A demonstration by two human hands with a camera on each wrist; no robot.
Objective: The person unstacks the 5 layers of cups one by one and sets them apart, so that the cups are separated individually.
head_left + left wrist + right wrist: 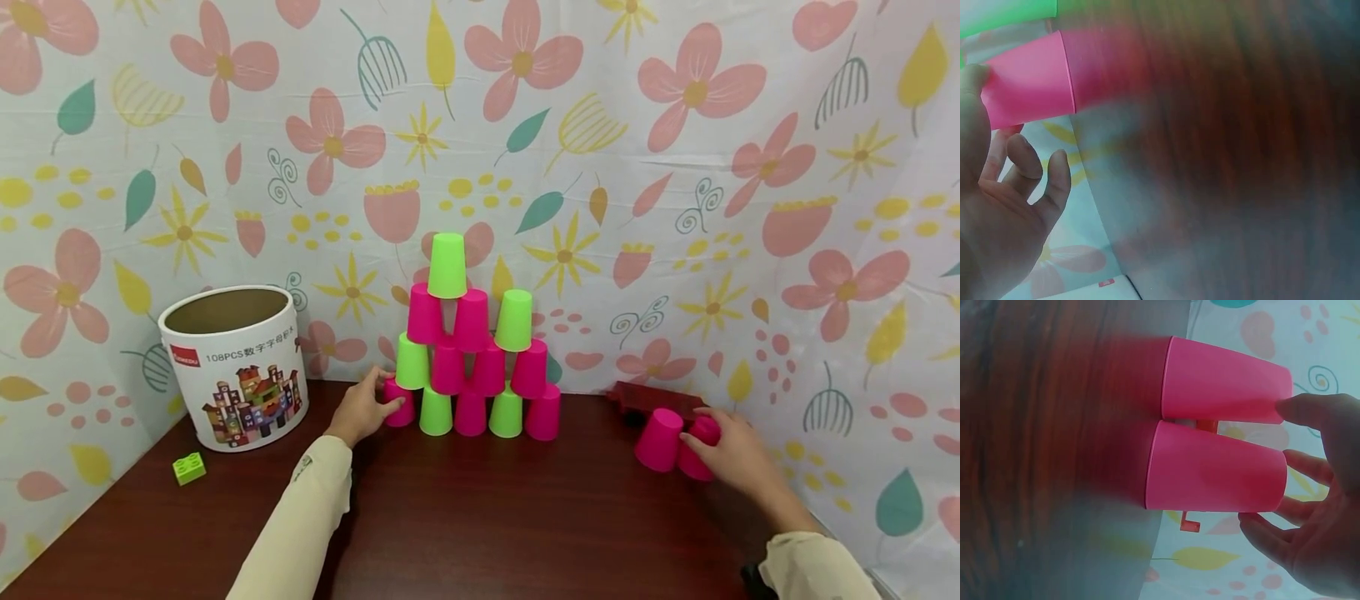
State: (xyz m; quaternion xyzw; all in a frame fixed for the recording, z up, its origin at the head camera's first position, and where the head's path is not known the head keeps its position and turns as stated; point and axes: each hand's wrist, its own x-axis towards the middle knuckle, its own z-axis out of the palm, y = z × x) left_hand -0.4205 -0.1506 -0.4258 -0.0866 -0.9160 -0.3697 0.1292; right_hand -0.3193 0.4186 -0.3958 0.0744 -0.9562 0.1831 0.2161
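A pyramid of pink and green upside-down cups (471,414) stands against the wall, with a single green cup (447,267) on top. My left hand (365,407) holds the pink cup (400,405) at the left end of the bottom row; in the left wrist view its thumb lies on that cup (1029,81) and the other fingers are partly behind it. At the right, two pink cups stand upside down side by side. My right hand (735,454) grips the right-hand one (696,458), its thumb reaching to the edge of the left-hand one (658,442).
A white bucket (240,367) with printed toy blocks stands at the left, a green toy brick (189,468) before it. A dark red object (660,400) lies behind the two right cups. Flowered cloth (600,208) hangs behind the brown table (525,517).
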